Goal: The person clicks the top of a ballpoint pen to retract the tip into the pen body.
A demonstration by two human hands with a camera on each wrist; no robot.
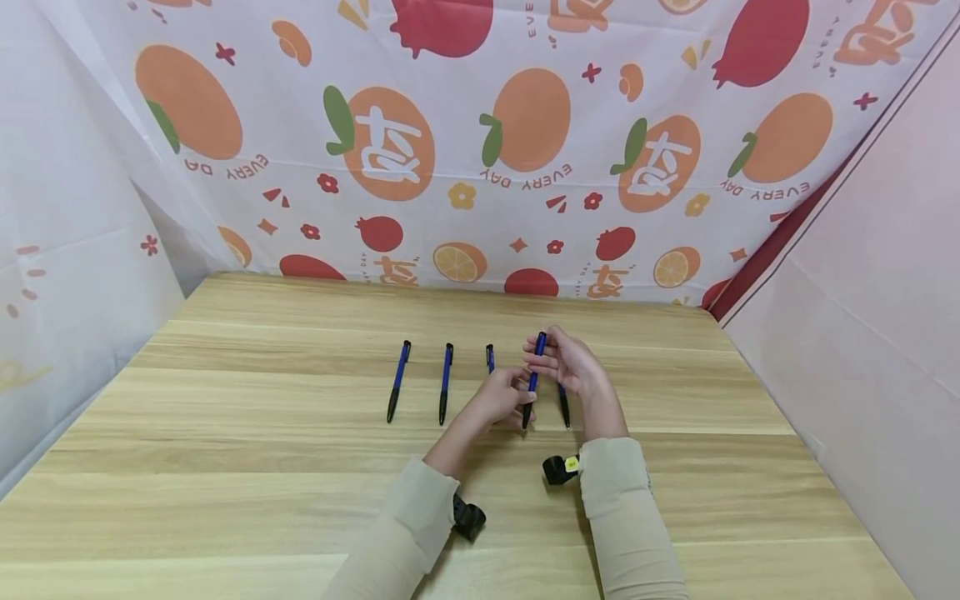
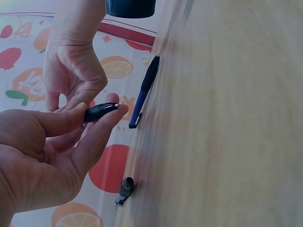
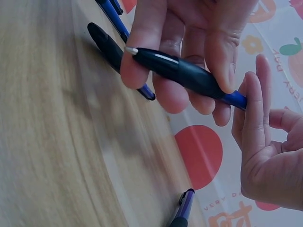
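Note:
A blue ballpoint pen (image 1: 536,367) with a black grip is held tilted above the table between both hands. My left hand (image 1: 504,395) pinches it by the black grip, thumb on one side and fingers on the other. The pen's pointed tip shows beyond the left fingers in the right wrist view. At the blue clicker end is my right hand (image 1: 573,362), its fingers around the barrel; in the right wrist view these fingers (image 3: 255,113) hide that end. Below the right hand lies another pen (image 1: 564,406), partly covered. A third pen (image 1: 490,358) is half hidden behind the left hand.
Two more blue pens, one pen (image 1: 398,381) at the far left and one pen (image 1: 446,383) beside it, lie roughly parallel on the wooden table (image 1: 247,467). A fruit-printed cloth (image 1: 465,158) hangs along the table's back edge.

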